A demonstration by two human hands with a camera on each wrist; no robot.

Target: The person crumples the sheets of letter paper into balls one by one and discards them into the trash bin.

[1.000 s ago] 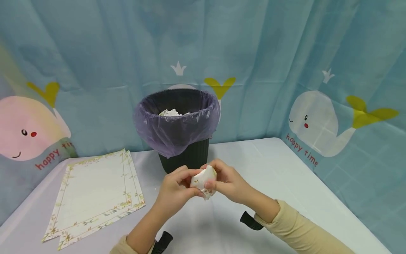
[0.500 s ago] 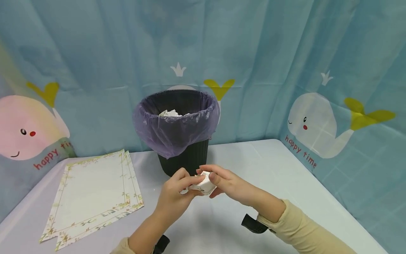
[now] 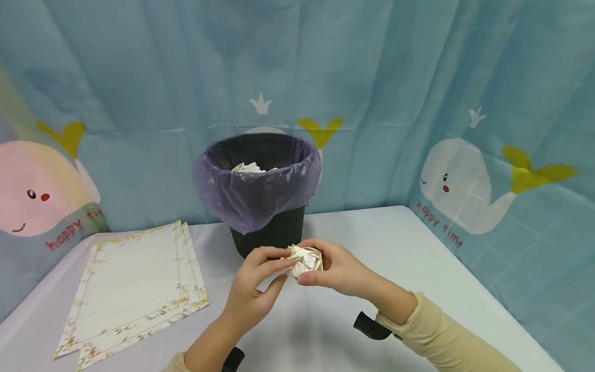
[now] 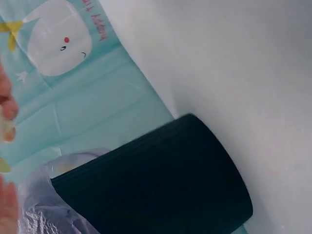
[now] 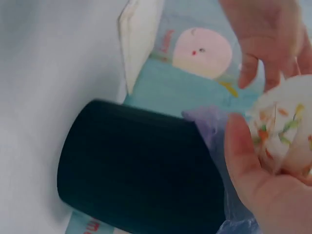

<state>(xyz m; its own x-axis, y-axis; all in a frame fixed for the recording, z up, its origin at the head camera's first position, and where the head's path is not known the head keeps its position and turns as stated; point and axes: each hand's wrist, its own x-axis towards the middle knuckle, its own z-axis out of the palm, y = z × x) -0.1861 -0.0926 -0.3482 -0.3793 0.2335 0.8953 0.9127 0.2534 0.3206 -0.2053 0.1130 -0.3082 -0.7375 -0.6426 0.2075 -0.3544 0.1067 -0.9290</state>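
A crumpled ball of white paper [image 3: 307, 262] is held in my right hand [image 3: 344, 271], above the table in front of the bin. The right thumb lies at the ball's near side and the fingers curve behind it. In the right wrist view, printed leaves show on the paper ball [image 5: 280, 129]. My left hand [image 3: 254, 284] is at the ball's left side, its extended fingertips at the paper and its thumb apart from it. In the left wrist view only bits of fingers [image 4: 7, 105] show at the left edge.
A dark bin [image 3: 274, 232] with a purple liner bag [image 3: 260, 199] stands behind the hands, with crumpled paper [image 3: 249, 167] inside. Flat sheets of paper [image 3: 135, 279] with floral borders lie overlapping on the white table [image 3: 386, 248] at left. A blue printed curtain [image 3: 372, 77] encloses the back and sides.
Both hands have turned the paper ball between them, and it looks rounder. The left fingers have loosened and straightened while the right hand keeps its hold. Bin and sheets stay put.
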